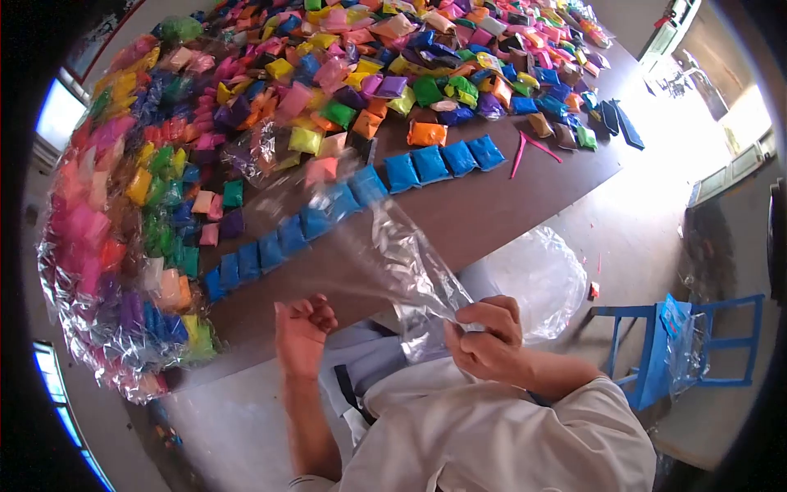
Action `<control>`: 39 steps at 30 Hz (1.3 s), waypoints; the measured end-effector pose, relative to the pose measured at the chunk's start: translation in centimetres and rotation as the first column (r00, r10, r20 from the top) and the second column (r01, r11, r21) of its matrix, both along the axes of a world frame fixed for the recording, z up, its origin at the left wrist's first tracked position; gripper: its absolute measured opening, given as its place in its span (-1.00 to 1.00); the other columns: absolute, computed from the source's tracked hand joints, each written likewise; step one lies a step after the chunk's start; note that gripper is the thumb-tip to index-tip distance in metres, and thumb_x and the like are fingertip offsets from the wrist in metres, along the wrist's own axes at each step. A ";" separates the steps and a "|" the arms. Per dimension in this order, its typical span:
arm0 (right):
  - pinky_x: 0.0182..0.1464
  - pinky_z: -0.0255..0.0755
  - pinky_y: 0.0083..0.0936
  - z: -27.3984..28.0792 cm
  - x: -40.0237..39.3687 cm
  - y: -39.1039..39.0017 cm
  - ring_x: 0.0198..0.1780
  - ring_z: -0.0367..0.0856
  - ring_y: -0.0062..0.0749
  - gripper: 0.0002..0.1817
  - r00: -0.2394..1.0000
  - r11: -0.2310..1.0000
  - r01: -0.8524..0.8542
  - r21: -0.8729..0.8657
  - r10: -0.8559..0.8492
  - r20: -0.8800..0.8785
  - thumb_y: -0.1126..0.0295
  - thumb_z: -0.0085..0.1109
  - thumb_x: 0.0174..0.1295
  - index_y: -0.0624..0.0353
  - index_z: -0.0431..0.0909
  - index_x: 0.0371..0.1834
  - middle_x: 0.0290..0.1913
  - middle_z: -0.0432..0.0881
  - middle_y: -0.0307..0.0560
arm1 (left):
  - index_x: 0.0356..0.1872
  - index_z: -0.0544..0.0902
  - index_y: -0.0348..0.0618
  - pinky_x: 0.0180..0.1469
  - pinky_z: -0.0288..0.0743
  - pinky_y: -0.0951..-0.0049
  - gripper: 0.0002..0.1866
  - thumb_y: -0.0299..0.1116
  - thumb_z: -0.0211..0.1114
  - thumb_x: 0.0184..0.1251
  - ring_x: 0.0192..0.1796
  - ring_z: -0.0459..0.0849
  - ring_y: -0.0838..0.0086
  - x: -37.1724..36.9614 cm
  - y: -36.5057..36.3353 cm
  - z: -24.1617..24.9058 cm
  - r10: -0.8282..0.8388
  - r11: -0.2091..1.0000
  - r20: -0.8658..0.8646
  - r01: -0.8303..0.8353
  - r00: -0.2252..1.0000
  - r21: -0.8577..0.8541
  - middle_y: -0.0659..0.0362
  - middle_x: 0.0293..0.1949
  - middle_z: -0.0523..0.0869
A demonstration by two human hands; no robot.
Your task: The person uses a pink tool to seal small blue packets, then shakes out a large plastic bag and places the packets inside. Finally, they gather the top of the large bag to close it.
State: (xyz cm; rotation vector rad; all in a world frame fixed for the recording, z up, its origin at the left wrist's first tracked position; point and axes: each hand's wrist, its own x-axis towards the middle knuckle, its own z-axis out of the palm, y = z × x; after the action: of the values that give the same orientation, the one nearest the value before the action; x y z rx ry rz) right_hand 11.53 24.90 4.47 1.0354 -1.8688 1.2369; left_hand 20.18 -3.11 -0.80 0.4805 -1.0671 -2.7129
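My right hand (489, 334) is closed on the edge of a clear plastic bag (414, 262). The bag stretches up and left over the table (459, 230), and its far part is smeared by motion. To the left, my left hand (304, 332) is raised by the table's near edge, its fingers half curled and apart from the thumb, with nothing visible in it. Beyond both hands runs a slanting row of small blue packets (402, 173), partly seen through the bag. An orange packet (427, 134) lies just behind the row.
A large heap of colourful packets (344, 74) covers the table's far side. Clear bags of packets (123, 320) are piled at the left. A pink V-shaped tool (520, 154) lies to the right. A blue chair (650, 353) and a big clear bag (541, 283) stand beyond my right arm.
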 end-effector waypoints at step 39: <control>-0.12 0.57 -0.39 -3.7 4.4 -9.2 0.08 0.50 -0.06 -0.32 0.573 0.821 -0.571 -0.021 0.416 0.706 0.59 0.24 0.04 0.30 0.20 0.28 0.23 0.32 0.15 | 0.04 0.52 -0.28 -0.03 0.43 0.47 -0.50 0.00 0.20 0.37 -0.11 0.56 0.53 3.7 4.4 0.1 0.032 0.818 0.122 0.044 0.992 -0.574 0.17 -0.16 0.64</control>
State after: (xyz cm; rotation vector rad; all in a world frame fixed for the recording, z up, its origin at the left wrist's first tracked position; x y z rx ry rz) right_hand 15.89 15.69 0.79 1.4226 -2.3936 2.0117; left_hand 23.92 1.27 -0.68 0.5349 -1.8323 -2.2054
